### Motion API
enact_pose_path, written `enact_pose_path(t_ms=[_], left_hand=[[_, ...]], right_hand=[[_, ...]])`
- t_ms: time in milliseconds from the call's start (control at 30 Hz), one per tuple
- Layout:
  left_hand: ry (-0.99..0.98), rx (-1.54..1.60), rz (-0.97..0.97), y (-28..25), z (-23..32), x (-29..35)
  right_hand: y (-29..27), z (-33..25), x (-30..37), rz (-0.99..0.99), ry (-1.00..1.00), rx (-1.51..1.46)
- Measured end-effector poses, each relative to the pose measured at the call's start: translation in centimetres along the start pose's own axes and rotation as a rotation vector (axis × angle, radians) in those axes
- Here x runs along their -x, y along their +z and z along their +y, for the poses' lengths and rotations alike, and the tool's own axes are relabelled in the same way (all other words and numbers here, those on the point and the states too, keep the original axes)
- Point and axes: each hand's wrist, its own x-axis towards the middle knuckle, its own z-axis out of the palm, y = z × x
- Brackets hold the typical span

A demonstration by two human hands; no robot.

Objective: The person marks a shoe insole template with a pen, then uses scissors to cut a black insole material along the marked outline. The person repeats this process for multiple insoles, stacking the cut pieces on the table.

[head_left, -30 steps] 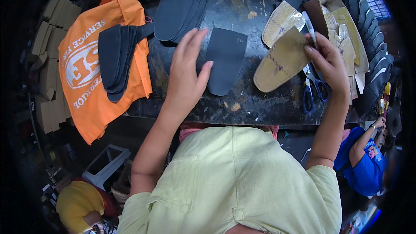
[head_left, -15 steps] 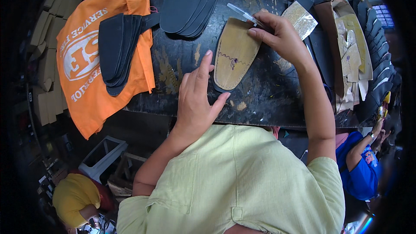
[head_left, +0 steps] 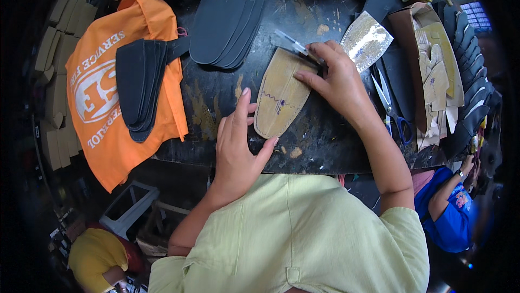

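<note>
A tan, shoe-part-shaped template (head_left: 283,95) with stitch marks along its edge and a wavy dark line across it lies on the dark worktable. My right hand (head_left: 336,76) pinches a clear-barrelled pen (head_left: 292,42), while its thumb and fingers are at the template's upper right edge. At the template's lower left, my left hand (head_left: 238,138) is open. Its thumb tip meets the rounded lower end, and its index finger points up beside the left edge. Whether a dark piece lies under the template cannot be made out.
Black cut pieces lie stacked on the table (head_left: 225,30) and on an orange cloth (head_left: 97,114). At right are a silvery template (head_left: 368,41), scissors (head_left: 387,103) and a box of tan patterns (head_left: 417,76). Other people in yellow (head_left: 97,255) and blue (head_left: 449,211) are nearby.
The whole view has shifted slightly. My right forearm has moved so the scissors show. The dark rim formerly visible below the template's lower end no longer shows. Both hands remain around the template.
</note>
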Motion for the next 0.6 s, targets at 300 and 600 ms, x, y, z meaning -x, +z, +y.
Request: enact_pose_path(t_ms=[300, 600], left_hand=[[0.041, -0.068, 0.013, -0.27, -0.37, 0.55], [0.053, -0.060, 0.037, -0.14, -0.26, 0.60]], right_hand=[[0.49, 0.49, 0.51, 0.013, 0.023, -0.011], [0.73, 0.45, 0.62, 0.042, 0.048, -0.061]])
